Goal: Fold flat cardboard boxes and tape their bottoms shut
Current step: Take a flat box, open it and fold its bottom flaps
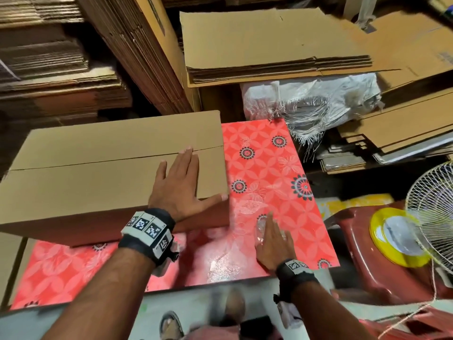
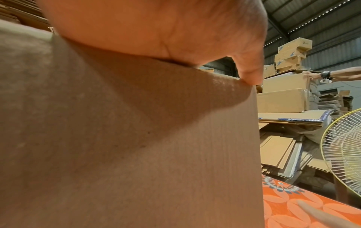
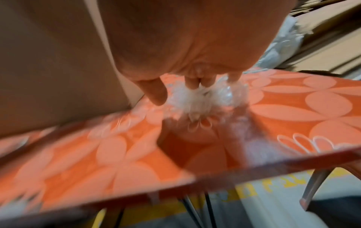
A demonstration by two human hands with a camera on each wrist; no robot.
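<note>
A brown cardboard box [image 1: 98, 173] stands folded on the red flower-patterned table [image 1: 269, 168], its flaps down with a seam running across the top. My left hand [image 1: 193, 177] lies flat on the box's right end, fingers straight, thumb at the near right corner. In the left wrist view the thumb [image 2: 252, 74] rests on the box edge [image 2: 136, 154]. My right hand [image 1: 269, 234] is low over the table to the right of the box, fingertips on a crumpled clear wad of tape or plastic [image 1: 261, 225] [image 3: 201, 98]. That view is blurred.
A tape roll with a yellow core [image 1: 394, 239] lies on a red plastic chair [image 1: 362, 273] to the right, beside a wire fan [image 1: 434, 217]. Flat cardboard stacks [image 1: 269, 45] and a white sack [image 1: 313, 101] crowd the far side. Another person's arm [image 2: 341, 74] shows far off.
</note>
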